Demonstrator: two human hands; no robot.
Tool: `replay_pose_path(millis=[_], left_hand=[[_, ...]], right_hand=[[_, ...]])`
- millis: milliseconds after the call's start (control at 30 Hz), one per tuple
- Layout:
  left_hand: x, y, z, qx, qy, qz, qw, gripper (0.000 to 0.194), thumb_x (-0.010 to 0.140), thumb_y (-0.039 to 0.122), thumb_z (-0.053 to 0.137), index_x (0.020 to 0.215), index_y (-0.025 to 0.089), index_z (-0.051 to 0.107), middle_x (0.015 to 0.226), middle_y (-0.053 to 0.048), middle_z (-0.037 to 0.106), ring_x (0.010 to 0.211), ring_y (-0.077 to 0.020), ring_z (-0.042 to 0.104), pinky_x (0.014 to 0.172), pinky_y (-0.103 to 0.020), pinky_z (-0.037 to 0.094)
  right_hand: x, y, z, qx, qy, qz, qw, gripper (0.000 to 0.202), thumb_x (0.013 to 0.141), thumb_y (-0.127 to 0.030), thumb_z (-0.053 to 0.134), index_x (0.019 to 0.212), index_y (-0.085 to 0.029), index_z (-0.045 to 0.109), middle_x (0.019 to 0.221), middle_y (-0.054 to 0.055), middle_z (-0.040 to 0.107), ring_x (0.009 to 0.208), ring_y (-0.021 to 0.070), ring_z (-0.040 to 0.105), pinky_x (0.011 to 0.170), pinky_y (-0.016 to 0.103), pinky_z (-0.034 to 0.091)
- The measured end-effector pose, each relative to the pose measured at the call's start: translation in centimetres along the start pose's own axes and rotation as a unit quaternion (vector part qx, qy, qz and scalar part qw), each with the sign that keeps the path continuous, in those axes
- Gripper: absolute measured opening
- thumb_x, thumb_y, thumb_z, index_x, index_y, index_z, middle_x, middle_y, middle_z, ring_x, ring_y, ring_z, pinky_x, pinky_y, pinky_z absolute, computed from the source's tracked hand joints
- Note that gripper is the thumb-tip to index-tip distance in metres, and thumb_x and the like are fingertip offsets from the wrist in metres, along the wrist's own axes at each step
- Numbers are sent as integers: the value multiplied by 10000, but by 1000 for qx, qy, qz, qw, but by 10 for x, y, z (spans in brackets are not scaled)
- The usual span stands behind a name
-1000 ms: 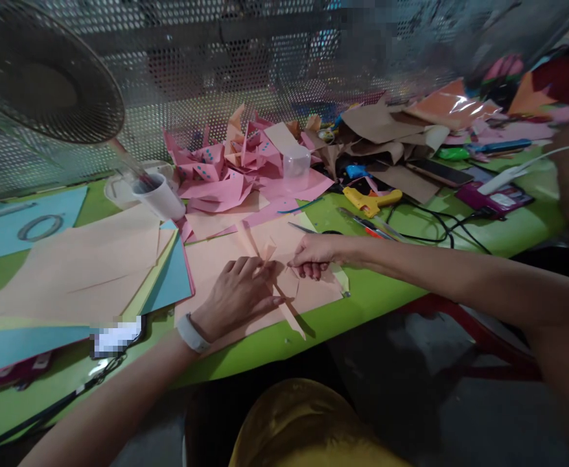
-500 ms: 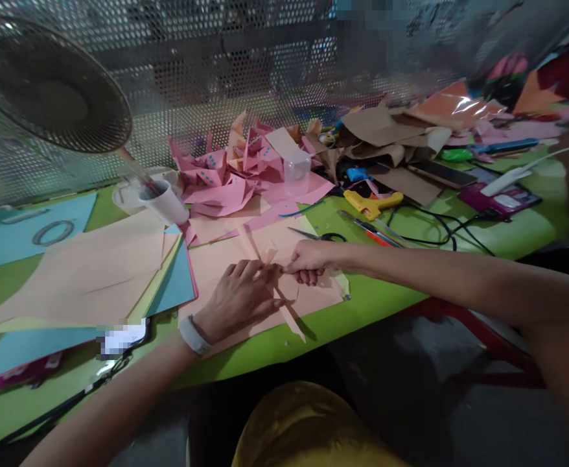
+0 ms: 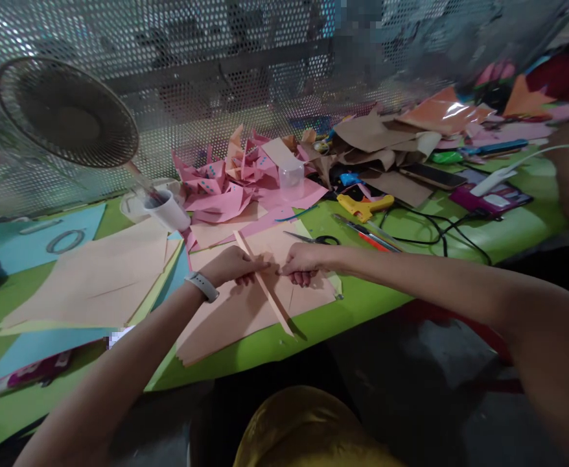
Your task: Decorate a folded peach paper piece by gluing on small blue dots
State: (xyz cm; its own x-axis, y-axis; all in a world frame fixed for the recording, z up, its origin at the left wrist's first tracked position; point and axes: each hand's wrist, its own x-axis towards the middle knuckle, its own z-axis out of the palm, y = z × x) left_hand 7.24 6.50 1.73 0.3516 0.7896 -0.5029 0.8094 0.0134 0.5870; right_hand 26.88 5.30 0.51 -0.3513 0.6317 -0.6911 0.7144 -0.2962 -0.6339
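Note:
A long folded peach paper strip lies slantwise over peach sheets at the middle of the table. My left hand, with a pale band at its wrist, pinches the strip between thumb and fingers near its upper half. Just right of it, my right hand is closed, its fingertips at a small peach piece that is mostly hidden between the hands. Dark-handled scissors lie right behind my right hand.
Peach, yellow and blue sheets lie at the left, below a fan and a white cup. Pink folded paper is behind. A yellow glue gun, cutters, cables and a phone lie at the right.
My left hand has gone from lying spread over the paper to pinching the strip. More of the strip shows. My right hand stays closed in nearly the same place.

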Motion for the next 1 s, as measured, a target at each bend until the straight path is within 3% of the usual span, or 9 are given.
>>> replay_pose_path(millis=[367, 600, 1000], left_hand=[[6, 2, -2, -19, -60, -11, 998, 502, 643, 585, 728, 450, 160, 545, 401, -8, 526, 401, -98, 454, 455, -237, 332], [4, 10, -3, -10, -60, -28, 998, 396, 657, 462, 725, 455, 157, 573, 415, -7, 534, 409, -92, 444, 430, -227, 298], [11, 7, -7, -4, -66, -39, 997, 353, 621, 424, 737, 458, 158, 570, 420, -8, 535, 406, -86, 443, 412, -212, 286]], right_hand=[[1, 0, 0, 12, -12, -10, 1000, 366, 891, -290, 609, 576, -105, 585, 421, 2, 576, 357, 76, 525, 425, 179, 411], [-1, 1, 2, -7, -2, -19, 1000, 395, 918, -286, 562, 569, -103, 593, 370, 0, 539, 356, 72, 515, 404, 169, 363], [-1, 1, -1, -38, -1, -35, 999, 391, 899, -318, 593, 570, -106, 605, 447, 40, 613, 422, 100, 589, 452, 187, 430]])
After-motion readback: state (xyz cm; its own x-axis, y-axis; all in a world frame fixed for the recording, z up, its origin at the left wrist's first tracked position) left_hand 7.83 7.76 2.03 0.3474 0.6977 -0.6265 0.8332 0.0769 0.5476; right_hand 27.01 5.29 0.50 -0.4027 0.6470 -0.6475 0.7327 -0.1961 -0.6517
